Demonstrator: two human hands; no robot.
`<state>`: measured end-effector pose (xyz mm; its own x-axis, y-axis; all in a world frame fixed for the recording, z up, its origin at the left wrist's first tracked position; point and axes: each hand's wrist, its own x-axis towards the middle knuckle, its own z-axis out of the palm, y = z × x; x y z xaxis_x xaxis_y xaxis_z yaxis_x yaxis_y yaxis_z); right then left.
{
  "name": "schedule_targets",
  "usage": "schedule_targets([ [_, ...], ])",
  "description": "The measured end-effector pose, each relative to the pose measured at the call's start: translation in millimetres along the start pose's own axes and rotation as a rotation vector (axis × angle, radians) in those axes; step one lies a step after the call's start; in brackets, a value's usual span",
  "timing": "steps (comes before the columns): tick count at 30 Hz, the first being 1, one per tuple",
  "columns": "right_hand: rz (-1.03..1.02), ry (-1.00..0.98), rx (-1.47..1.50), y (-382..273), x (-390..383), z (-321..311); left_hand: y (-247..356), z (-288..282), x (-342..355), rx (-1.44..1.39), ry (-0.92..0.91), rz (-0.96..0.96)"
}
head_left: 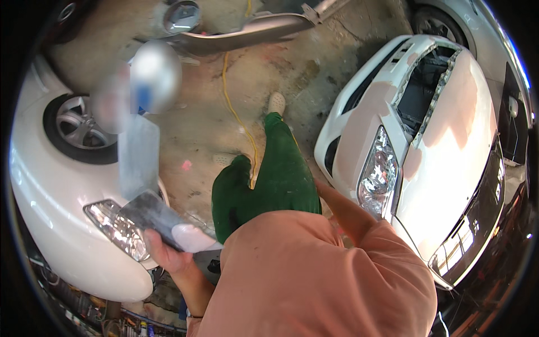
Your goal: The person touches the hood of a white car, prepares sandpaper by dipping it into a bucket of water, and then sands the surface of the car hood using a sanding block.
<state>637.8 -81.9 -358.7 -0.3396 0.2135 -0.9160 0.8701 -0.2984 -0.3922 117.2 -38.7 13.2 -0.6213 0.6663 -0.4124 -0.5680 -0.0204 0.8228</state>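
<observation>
My left hand (168, 253) grips a dark flat board (151, 216) bearing a pale pink lump of paste (188, 236), beside the headlight (104, 219) of a white car (67, 247). A pale blue-grey flat sheet (138, 154) rises behind the board, with a blurred patch above it. My right forearm (353, 210) reaches down past my green trousers (275, 174), close to a second white car (455, 174) with pinkish filler patches on its front. My right hand is mostly hidden by my leg, so its fingers are unclear.
A loose bumper (264, 33) lies at the back near a round metal object (181, 17). A yellow cable (236, 112) runs across the stained concrete floor (303, 78) between the cars. A silver car (480, 22) stands at the back right. Assorted items crowd the lower left edge.
</observation>
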Motion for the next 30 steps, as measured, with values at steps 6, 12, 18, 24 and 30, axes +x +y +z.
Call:
schedule_targets([
  [6, -0.156, 0.084, -0.034, -122.3, -1.3, 10.8, 74.2, -97.5, -53.3, -0.124, -0.063, -0.084],
  [12, -0.158, 0.013, 0.905, -314.2, -41.7, 18.8, 85.4, -166.6, -60.0, -0.174, 0.008, -0.074],
  [18, -0.373, -0.065, 0.565, -526.6, -107.2, -14.9, 84.9, -182.8, -44.1, -0.255, 0.009, -0.08],
  [24, -0.629, -0.528, 0.697, -694.1, -126.8, 28.1, 113.7, -154.5, -2.1, -0.245, -0.117, -0.075],
  [30, -0.628, -0.481, 0.924, -796.8, -113.0, 20.0, 147.9, -122.9, 75.9, -0.208, -0.156, -0.176],
])
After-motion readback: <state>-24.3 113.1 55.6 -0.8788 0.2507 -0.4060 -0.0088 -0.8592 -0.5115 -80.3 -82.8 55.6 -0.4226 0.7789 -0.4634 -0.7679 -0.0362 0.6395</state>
